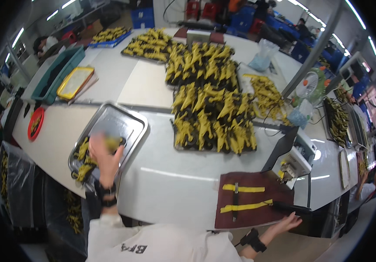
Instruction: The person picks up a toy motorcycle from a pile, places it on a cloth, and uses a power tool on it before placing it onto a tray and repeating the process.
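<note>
My left hand is over a shiny metal tray on the left of the table. Its fingers are partly blurred around a yellow toy figure with black wheel-like parts. More yellow and black toy figures lie in the tray's near end, beside the hand. Palm up, my right hand is at the table's front edge, its fingers extended and nothing in it. Just above those fingers is a black handle-like bar, lying over a maroon mat with two yellow strips.
Trays packed with yellow and black figures fill the table's middle. A small grey machine stands right, near loose yellow parts and a green fan. Left are a red bowl, a yellow-rimmed tray and a teal bin.
</note>
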Available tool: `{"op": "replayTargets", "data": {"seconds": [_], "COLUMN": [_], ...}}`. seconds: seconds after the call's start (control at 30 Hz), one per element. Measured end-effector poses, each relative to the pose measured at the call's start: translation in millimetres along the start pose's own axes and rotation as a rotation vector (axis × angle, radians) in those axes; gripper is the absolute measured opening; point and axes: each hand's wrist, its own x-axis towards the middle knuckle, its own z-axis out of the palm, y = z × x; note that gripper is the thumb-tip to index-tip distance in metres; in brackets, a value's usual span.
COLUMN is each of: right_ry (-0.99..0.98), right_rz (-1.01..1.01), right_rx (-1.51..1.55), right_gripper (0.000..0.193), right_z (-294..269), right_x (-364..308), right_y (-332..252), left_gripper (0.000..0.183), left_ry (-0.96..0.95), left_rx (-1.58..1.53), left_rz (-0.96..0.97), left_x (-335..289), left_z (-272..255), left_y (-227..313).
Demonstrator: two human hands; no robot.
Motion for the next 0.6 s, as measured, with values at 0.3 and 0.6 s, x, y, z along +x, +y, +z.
{"op": "replayTargets", "data": {"seconds": [0.3, 0.6], "right_ry": [-2.42, -2.228], "right_rz": [-0.53, -0.986], "right_rx": [1.264, 1.387], "right_gripper": [0.024, 0.019], "right_z": [88.4, 77.1], "right_x": [-105.9, -134.2], "right_y": [-261.7, -324.8], "left_gripper": [0.038, 0.021], "left_ry": [-1.063, -0.963], "left_rx": [-2.066, -1.798], "left_rz": [1.945, 1.898], "left_x": [31.0, 16.3], "left_z": [-211.8, -243.6], "left_y": [195.7, 196.6]}}
